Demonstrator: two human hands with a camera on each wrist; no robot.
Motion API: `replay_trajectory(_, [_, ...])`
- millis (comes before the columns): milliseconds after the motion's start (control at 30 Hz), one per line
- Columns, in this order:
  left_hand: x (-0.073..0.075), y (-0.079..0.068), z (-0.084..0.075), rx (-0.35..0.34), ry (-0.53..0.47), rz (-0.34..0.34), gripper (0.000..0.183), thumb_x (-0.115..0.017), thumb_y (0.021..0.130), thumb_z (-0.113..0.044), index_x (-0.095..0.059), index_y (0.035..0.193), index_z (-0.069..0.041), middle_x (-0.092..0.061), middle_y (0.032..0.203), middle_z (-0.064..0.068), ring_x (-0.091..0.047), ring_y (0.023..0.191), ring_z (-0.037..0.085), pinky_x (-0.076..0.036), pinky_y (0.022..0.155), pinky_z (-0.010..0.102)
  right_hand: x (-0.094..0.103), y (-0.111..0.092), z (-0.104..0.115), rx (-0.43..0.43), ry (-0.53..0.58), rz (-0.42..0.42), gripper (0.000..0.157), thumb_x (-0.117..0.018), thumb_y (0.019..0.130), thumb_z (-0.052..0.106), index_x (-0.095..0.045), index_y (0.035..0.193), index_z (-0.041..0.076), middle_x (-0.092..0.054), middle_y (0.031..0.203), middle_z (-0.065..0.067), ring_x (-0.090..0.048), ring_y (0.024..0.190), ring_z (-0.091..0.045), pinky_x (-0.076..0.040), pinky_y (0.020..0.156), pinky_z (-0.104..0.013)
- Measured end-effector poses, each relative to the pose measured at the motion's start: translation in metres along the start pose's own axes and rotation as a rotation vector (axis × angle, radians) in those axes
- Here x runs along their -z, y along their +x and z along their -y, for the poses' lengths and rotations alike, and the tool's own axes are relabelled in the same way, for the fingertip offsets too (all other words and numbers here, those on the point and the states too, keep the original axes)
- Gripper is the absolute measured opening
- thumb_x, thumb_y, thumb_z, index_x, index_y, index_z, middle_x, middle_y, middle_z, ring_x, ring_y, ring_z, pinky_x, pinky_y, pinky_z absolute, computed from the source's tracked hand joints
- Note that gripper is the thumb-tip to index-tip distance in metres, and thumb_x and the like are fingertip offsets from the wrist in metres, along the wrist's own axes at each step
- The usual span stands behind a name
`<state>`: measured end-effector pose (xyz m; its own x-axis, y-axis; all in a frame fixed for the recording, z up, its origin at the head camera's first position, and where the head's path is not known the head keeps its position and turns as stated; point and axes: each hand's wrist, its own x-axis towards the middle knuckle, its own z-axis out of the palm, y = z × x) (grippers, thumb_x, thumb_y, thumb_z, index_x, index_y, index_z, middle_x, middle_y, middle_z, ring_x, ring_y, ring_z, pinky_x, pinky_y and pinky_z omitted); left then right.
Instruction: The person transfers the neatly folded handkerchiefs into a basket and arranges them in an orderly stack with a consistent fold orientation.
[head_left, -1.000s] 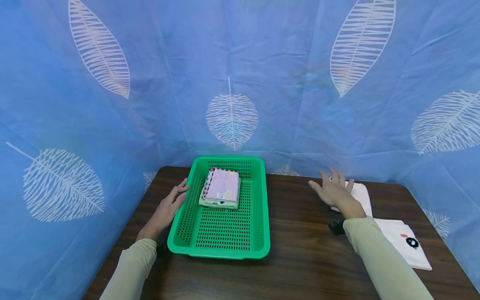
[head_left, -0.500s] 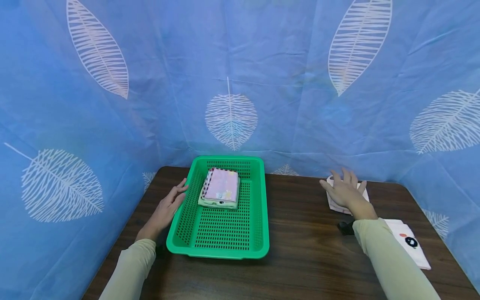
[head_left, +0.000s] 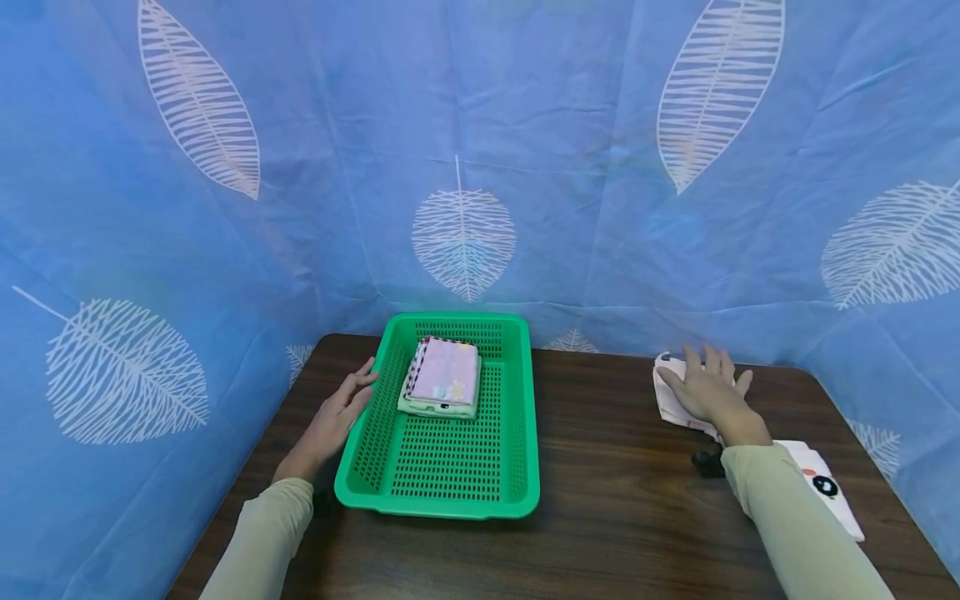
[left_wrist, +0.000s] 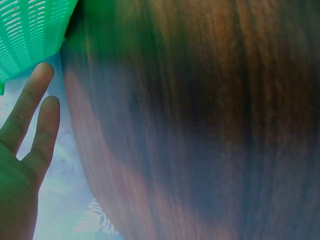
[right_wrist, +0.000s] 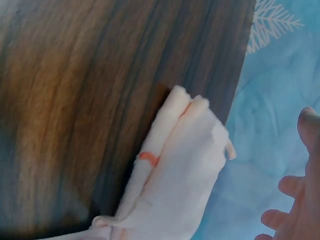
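My left hand [head_left: 332,423] lies beside the left wall of a green plastic basket [head_left: 534,417], fingers extended with the tips right at the rim. In the left wrist view, two straight fingers [left_wrist: 47,122] show near the basket's slotted side. Inside the basket sits a small stack of folded towels, a pink one [head_left: 444,371] with a checked edge on top. At the back right, my right hand [head_left: 708,393] is spread over a folded white towel [head_left: 670,408], which it partly hides. The right wrist view shows that towel's folded layers [right_wrist: 182,175], with the fingers apart from it.
Another folded white towel [head_left: 832,492] with a cartoon eye lies at the right, partly behind the right sleeve [head_left: 795,517]. A small black object [head_left: 707,462] shows at the right wrist. A blue leaf-print curtain [head_left: 555,208] surrounds the dark wooden table [head_left: 600,467].
My right hand has moved right and slightly toward me over the white towel, baring more of the towel's left side. The left hand, basket and stack have stayed in place.
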<state>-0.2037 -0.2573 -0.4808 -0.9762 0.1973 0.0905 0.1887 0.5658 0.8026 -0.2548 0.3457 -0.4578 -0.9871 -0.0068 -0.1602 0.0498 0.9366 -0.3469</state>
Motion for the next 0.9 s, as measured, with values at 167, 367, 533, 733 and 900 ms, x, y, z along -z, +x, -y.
replay_trajectory(167, [0.002, -0.003, -0.008, 0.015, -0.003, 0.011, 0.048, -0.035, 0.112, -0.04, -0.04, 0.155, -0.017, -0.016, 0.173, -0.002, -0.016, 0.16, 0.037, -0.023, 0.122, 0.068, -0.002, -0.002, -0.009, -0.022, 0.003, 0.02, 0.095, -0.026, 0.102, 0.071, -0.004, 0.163, 0.001, 0.008, 0.162, -0.04, 0.012, 0.146, -0.065, 0.013, 0.106, -0.086])
replay_trajectory(367, [-0.001, 0.0, 0.005, 0.007, 0.008, -0.005, 0.048, -0.034, 0.112, -0.045, -0.04, 0.154, -0.023, -0.016, 0.173, -0.004, -0.016, 0.16, 0.035, -0.023, 0.122, 0.068, -0.003, -0.002, -0.017, -0.072, 0.007, 0.06, 0.103, -0.024, 0.1, 0.074, 0.0, 0.16, -0.007, 0.011, 0.158, -0.044, 0.017, 0.145, -0.065, 0.015, 0.106, -0.086])
replay_trajectory(533, [0.0, 0.0, 0.004, 0.019, 0.005, -0.001, 0.049, -0.035, 0.111, -0.047, -0.04, 0.154, -0.023, -0.017, 0.173, -0.004, -0.016, 0.16, 0.032, -0.024, 0.122, 0.067, -0.001, -0.005, -0.02, -0.087, -0.004, 0.055, 0.102, -0.025, 0.102, 0.072, -0.001, 0.159, -0.009, 0.009, 0.157, -0.046, 0.015, 0.144, -0.066, 0.012, 0.106, -0.087])
replay_trajectory(733, [0.0, 0.0, 0.003, 0.029, 0.001, 0.003, 0.05, -0.035, 0.11, -0.049, -0.04, 0.154, -0.025, -0.016, 0.172, -0.01, -0.015, 0.161, 0.031, -0.024, 0.122, 0.067, 0.0, -0.008, -0.024, -0.113, -0.009, 0.058, 0.101, -0.028, 0.102, 0.07, -0.003, 0.158, -0.011, 0.008, 0.156, -0.047, 0.013, 0.143, -0.067, 0.007, 0.107, -0.087])
replay_trajectory(900, [0.0, -0.001, 0.002, 0.029, 0.004, 0.006, 0.05, -0.035, 0.111, -0.05, -0.04, 0.154, -0.026, -0.015, 0.172, -0.012, -0.016, 0.16, 0.031, -0.024, 0.122, 0.067, 0.001, -0.011, -0.027, -0.148, -0.007, 0.097, 0.104, -0.03, 0.102, 0.069, -0.001, 0.157, -0.014, 0.009, 0.154, -0.048, 0.012, 0.142, -0.068, 0.006, 0.107, -0.087])
